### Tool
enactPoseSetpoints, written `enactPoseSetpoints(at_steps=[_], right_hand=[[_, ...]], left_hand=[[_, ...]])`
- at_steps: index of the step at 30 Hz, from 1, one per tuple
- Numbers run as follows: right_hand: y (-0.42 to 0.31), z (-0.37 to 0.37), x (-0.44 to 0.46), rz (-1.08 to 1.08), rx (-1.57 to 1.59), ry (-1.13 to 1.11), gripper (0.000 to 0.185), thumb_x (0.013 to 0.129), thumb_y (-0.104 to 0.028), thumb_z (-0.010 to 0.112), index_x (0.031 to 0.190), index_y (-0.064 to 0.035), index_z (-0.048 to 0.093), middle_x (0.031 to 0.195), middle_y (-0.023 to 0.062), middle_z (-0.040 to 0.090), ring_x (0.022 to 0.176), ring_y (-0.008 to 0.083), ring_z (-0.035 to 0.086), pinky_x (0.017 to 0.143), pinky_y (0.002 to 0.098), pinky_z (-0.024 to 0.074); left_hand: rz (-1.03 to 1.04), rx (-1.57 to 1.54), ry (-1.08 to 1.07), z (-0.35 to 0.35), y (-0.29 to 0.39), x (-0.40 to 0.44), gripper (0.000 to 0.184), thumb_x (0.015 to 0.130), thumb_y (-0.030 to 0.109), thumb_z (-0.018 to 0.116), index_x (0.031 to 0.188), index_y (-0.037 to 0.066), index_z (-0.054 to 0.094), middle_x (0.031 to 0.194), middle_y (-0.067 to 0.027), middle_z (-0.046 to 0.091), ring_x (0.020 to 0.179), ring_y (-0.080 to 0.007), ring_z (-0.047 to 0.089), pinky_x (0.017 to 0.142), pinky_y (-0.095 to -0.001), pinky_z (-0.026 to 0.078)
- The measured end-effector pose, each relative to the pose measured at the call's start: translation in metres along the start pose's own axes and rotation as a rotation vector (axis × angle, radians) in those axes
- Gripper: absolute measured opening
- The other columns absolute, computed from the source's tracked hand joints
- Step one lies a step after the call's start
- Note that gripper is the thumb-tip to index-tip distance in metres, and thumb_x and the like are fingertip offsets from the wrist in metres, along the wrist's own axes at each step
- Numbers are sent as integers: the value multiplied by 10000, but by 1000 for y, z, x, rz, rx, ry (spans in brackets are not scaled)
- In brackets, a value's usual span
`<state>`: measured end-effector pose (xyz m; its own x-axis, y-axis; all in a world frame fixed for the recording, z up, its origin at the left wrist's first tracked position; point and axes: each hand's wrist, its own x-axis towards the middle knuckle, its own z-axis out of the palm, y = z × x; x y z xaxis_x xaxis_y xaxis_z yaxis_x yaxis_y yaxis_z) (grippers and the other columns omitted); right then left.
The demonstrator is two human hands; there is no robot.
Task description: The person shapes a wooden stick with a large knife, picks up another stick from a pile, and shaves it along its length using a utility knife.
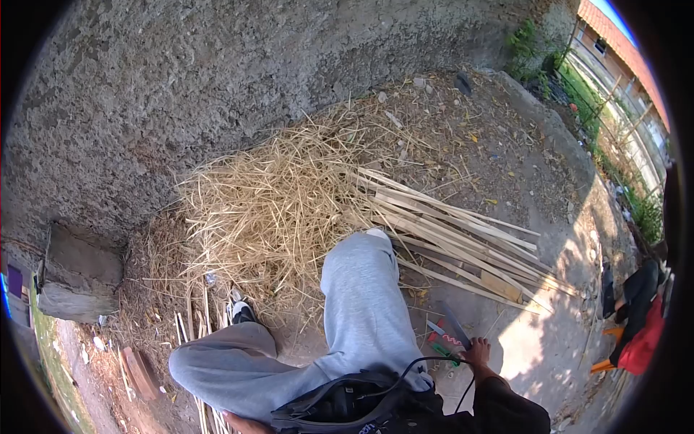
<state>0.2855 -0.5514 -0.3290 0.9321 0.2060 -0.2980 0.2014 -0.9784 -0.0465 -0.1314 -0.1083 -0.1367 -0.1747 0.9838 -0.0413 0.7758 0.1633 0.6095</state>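
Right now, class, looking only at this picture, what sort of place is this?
Probably an outdoor work yard: a heap of pale shavings and long strips lie on the ground beside a rough wall.

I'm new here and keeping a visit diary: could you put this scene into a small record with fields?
Right hand: at the near end of a long grey metal blade; grip unclear
Left hand: mostly cut off at the bottom edge; hold unclear
Ahead: loose heap of thin straw-coloured strands
Beside heap: long, flat, pale wooden strips
Backdrop: rough grey wall
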Motion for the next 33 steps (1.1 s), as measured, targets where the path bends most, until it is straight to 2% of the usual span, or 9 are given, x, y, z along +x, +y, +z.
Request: enactPoseSetpoints(at_steps=[2,4,8,15,20,24,28,31,33], right_hand=[[-13,-17,16,-48,-70,-39,362,779,-232,721,1097,-82,631,1086,151,612,1086,347,540,922,418,448],[-27,-21,55,28,96,1,415,749,-222,759,1109,-69,621,1179,148,566,1125,344,520,952,415,438],[-58,-18,159,-11,230,155,404,766,-195,749,1108,-29,612,1147,161,580,1147,351,522,953,444,457],[-146,-49,268,-184,211,167,368,792,-168,714,1123,-50,604,1193,158,553,1157,355,525,940,462,472],[-167,-21,292,-204,123,13,371,817,-156,703,1152,-100,555,1221,133,502,1167,374,504,915,495,476],[-174,-18,282,-202,25,203,332,829,-155,691,1119,-130,531,1171,132,496,1099,357,525,867,477,480],[-179,-27,285,-189,5,206,357,821,-157,700,1131,-132,526,1162,130,500,1087,353,532,852,465,483],[-189,-39,277,-286,60,154,355,845,-178,683,1153,-129,515,1125,114,541,1100,326,544,857,463,490],[-202,-41,267,-183,282,111,353,823,-171,697,1125,-108,525,1093,126,569,1069,328,572,820,468,515]], left_hand=[[-15,7,-4,6,5,1,439,916,208,599,1301,22,504,1229,-225,577,1130,-384,555,961,-435,462],[-39,10,-5,13,10,2,437,916,213,600,1297,21,505,1224,-225,579,1127,-382,557,959,-435,463],[-66,18,-19,25,19,1,434,917,224,601,1288,18,508,1213,-227,582,1120,-379,559,954,-435,464],[-98,30,-61,44,32,3,430,919,243,602,1271,13,514,1195,-229,587,1108,-372,564,946,-434,466],[-104,47,-101,59,43,8,428,920,256,603,1260,10,518,1182,-230,591,1100,-368,567,940,-434,468],[-106,42,-113,67,49,13,428,920,267,604,1251,7,522,1171,-231,594,1093,-364,570,936,-433,469],[-99,49,-127,67,49,16,428,921,277,604,1241,4,525,1161,-232,598,1086,-361,573,931,-433,471],[-101,58,-133,65,50,16,429,922,285,605,1234,2,527,1153,-233,600,1081,-358,575,928,-433,472],[-103,57,-136,62,48,16,429,922,291,605,1230,1,529,1148,-234,602,1077,-356,576,925,-433,472]])
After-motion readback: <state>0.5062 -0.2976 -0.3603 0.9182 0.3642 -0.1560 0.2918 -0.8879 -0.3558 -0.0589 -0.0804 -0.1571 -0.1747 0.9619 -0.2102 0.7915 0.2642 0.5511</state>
